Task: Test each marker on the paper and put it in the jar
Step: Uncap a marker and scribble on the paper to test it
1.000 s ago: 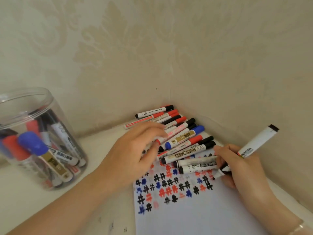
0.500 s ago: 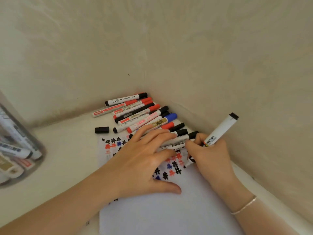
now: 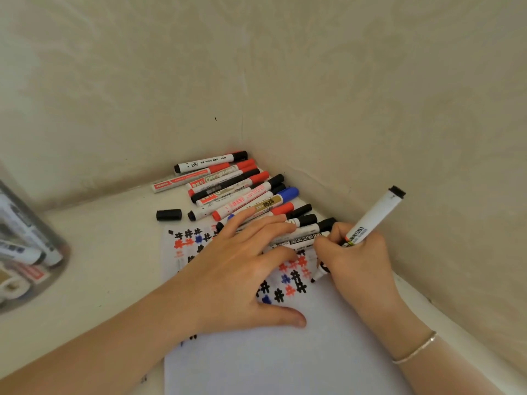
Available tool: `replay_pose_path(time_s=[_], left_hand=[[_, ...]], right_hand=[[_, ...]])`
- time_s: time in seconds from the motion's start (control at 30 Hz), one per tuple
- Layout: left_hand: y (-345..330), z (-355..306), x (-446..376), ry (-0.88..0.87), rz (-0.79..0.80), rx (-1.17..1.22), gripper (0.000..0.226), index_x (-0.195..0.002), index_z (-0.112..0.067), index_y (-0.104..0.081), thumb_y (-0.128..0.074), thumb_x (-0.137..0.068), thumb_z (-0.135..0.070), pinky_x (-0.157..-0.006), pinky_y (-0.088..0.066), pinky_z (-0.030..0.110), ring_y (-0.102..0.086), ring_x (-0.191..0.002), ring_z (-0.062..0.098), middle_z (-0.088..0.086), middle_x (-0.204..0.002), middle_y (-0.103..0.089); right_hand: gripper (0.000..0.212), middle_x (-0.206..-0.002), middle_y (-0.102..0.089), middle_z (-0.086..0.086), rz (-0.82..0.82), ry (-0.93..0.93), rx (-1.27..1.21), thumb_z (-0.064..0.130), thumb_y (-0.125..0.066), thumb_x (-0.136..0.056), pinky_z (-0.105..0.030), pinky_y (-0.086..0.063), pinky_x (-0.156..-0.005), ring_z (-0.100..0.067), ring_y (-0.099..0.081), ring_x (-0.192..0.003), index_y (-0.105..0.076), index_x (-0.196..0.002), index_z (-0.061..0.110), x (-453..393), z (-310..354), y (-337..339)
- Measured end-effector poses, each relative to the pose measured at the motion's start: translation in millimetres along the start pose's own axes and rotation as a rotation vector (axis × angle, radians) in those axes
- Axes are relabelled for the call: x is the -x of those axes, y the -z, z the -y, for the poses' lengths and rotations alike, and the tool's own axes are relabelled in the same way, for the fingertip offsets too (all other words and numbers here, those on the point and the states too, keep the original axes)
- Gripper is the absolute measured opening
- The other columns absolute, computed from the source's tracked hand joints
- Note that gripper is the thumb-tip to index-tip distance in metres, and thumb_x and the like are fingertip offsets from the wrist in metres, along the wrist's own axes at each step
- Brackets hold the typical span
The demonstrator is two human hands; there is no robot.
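My right hand grips an uncapped black marker, white-bodied, its tip touching the white paper beside rows of black, red and blue hash marks. My left hand lies flat on the paper with fingers spread, holding it down and covering part of the marks. A pile of capped markers lies in the corner behind the paper. The clear jar with several markers inside is cut off at the left edge.
A loose black cap lies on the white surface left of the pile. Beige walls meet in a corner right behind the markers and run close along the right side. A thin bracelet circles my right wrist.
My left hand left the marker pile and came down flat on the paper. My right hand brought the marker tip onto the paper. The view shifted right, pushing the jar to the edge.
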State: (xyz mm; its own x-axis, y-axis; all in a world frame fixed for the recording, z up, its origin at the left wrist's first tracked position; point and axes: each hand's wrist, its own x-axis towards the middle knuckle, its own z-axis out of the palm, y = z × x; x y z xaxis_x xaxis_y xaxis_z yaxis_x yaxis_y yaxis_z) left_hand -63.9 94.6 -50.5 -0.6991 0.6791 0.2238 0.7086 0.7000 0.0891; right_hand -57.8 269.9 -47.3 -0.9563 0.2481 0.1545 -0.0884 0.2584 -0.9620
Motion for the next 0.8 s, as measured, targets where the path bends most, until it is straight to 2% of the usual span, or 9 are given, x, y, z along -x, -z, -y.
replay_pose_path(time_s=[0.13,0.27,0.47,0.8], left_hand=[[0.0,0.0,0.2,-0.001,-0.006,0.004,0.084,-0.132,-0.030,-0.051,-0.035,-0.072,-0.087,-0.116,-0.004,0.040,-0.017,-0.143,0.010,-0.006,-0.151,-0.031],[-0.3,-0.2,0.1,-0.008,-0.016,0.010,0.082,-0.129,-0.029,-0.053,-0.036,-0.073,-0.086,-0.116,-0.004,0.040,-0.021,-0.142,0.011,-0.005,-0.149,-0.036],[-1.3,0.2,0.8,-0.004,-0.014,0.012,0.084,-0.132,-0.029,-0.051,-0.034,-0.073,-0.086,-0.115,-0.004,0.041,-0.019,-0.142,0.010,-0.006,-0.150,-0.034],[-3.5,2.0,1.1,-0.004,-0.023,0.016,0.086,-0.134,-0.028,-0.049,-0.033,-0.073,-0.087,-0.116,-0.004,0.041,-0.019,-0.143,0.009,-0.007,-0.150,-0.034]], right_hand=[[0.036,-0.043,-0.032,0.001,0.049,0.025,0.031,-0.006,-0.060,-0.077,-0.014,-0.029,-0.040,-0.007,-0.028,-0.042,-0.039,-0.052,0.008,2.5,-0.5,-1.0],[0.040,-0.043,-0.025,0.008,0.000,0.083,0.059,-0.007,-0.056,-0.080,-0.012,-0.026,-0.040,-0.007,-0.024,-0.041,-0.031,-0.055,0.010,3.8,-1.8,-3.7],[0.033,-0.045,-0.037,-0.006,-0.007,0.023,0.018,-0.005,-0.059,-0.079,-0.015,-0.029,-0.038,-0.006,-0.029,-0.039,-0.040,-0.053,0.005,0.4,-1.3,-0.5],[0.033,-0.042,-0.037,-0.002,0.026,0.022,0.069,-0.005,-0.060,-0.078,-0.014,-0.033,-0.039,-0.005,-0.033,-0.038,-0.042,-0.053,0.005,0.4,-3.6,-1.5]])
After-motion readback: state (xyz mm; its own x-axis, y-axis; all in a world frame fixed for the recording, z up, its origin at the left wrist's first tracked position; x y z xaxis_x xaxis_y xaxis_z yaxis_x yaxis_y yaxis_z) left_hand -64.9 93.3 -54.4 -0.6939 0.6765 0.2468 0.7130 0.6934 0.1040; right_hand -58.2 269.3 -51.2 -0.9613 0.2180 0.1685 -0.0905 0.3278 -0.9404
